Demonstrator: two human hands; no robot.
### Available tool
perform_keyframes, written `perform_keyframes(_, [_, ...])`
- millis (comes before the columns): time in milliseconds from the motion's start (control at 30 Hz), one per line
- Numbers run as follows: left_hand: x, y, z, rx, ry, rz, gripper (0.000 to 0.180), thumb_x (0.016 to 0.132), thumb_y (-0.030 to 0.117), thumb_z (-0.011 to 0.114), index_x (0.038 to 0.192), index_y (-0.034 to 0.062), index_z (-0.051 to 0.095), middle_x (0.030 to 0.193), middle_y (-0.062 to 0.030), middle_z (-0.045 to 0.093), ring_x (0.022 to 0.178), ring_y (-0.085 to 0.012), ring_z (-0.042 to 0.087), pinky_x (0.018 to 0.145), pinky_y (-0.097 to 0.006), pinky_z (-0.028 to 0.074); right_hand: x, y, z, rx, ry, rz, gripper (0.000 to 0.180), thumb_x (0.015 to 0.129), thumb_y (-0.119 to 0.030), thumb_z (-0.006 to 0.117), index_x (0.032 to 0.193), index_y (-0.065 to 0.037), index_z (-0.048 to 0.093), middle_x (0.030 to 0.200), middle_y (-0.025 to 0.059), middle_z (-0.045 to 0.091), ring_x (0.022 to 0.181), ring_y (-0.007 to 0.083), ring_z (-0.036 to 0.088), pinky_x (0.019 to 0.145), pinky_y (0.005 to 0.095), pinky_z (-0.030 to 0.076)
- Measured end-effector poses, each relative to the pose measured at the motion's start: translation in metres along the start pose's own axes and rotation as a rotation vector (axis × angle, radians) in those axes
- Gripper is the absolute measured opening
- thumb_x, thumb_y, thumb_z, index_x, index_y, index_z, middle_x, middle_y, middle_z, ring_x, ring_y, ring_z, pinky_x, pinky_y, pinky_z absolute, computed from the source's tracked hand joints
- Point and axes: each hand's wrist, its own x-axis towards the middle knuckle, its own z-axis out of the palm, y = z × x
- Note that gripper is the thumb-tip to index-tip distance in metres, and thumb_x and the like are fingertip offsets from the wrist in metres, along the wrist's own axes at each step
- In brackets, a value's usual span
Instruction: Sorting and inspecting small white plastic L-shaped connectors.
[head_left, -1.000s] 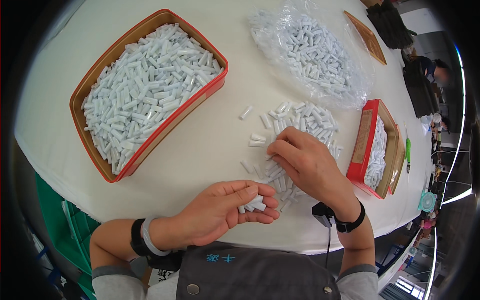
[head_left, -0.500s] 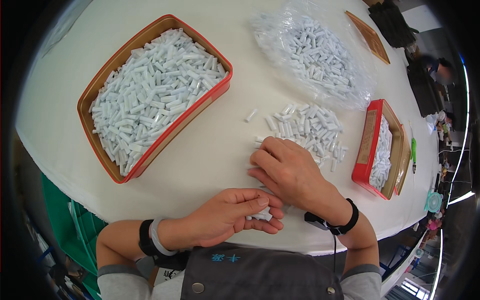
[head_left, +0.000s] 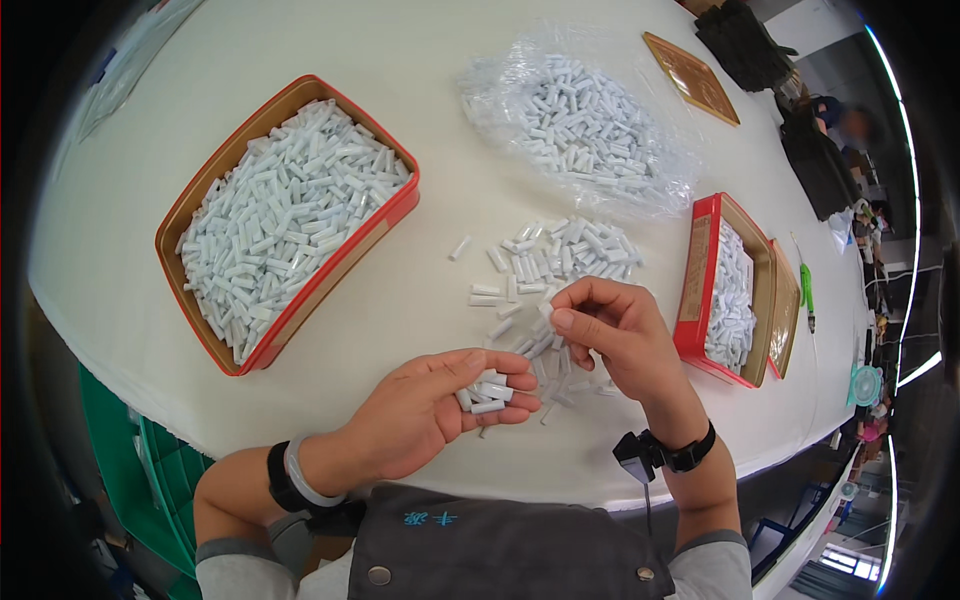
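Note:
Palm up, my left hand [head_left: 415, 415] cups a small cluster of short white tubes [head_left: 488, 392] in its bent fingers. To its right, my right hand [head_left: 628, 335] pinches a white tube [head_left: 546, 310] between thumb and forefinger, just above the table. Several more tubes lie scattered under and between the two hands, partly hidden by the fingers. Beyond the right hand spreads a loose pile of the same tubes [head_left: 575, 250].
A red tin [head_left: 335, 275] heaped with tubes stands at the left. A clear plastic bag [head_left: 660, 165] of tubes lies at the back. On the right are a smaller red tin [head_left: 698, 280] with white pieces, a gold lid [head_left: 690, 78] and a green-handled tool [head_left: 806, 290].
My left hand has opened its fingers somewhat, showing the tubes in its palm. The right hand has lifted and turned to the right, a tube now visible in its pinch. The view has shifted slightly.

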Motion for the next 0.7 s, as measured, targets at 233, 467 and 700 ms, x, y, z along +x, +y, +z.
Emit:
perform_keyframes(233, [0.040, 0.005, 0.072, 0.063, -0.051, -0.009, 0.044, 0.113, 0.024, 0.040, 0.134, -0.0126, 0.055, 0.127, -0.0233, 0.064, 0.121, -0.0337, 0.065, 0.109, -0.045, 0.053, -0.063, 0.003, -0.073, 0.051, 0.404, -0.433, 0.011, 0.098, -0.008, 0.071, 0.106, 0.001, 0.071, 0.077, 0.0000, 0.063, 0.059, 0.0058, 0.051, 0.052, 0.0224, 0.040])
perform_keyframes(467, [0.189, -0.022, 0.198, 0.127, -0.206, 0.112, 0.026, 0.108, 0.020, 0.055, 0.109, -0.0056, 0.060, 0.108, -0.0147, 0.062, 0.104, -0.0252, 0.064, 0.103, -0.044, 0.056, -0.110, 0.011, -0.154, -0.169, 0.973, -0.750, 0.013, 0.100, -0.010, 0.071, 0.105, 0.001, 0.071, 0.083, 0.0008, 0.066, 0.059, 0.0046, 0.050, 0.052, 0.0214, 0.039])
perform_keyframes(700, [0.244, -0.034, 0.261, 0.574, -0.091, 0.111, 0.087, 0.099, 0.066, 0.053, 0.155, 0.0003, 0.042, 0.155, -0.0185, 0.044, 0.140, -0.0309, 0.040, 0.122, -0.048, 0.025, -0.123, 0.028, -0.187, -0.633, 1.219, -0.523, 0.024, 0.094, -0.005, 0.073, 0.118, -0.002, 0.073, 0.088, -0.0023, 0.062, 0.064, 0.0039, 0.047, 0.058, 0.0217, 0.039])
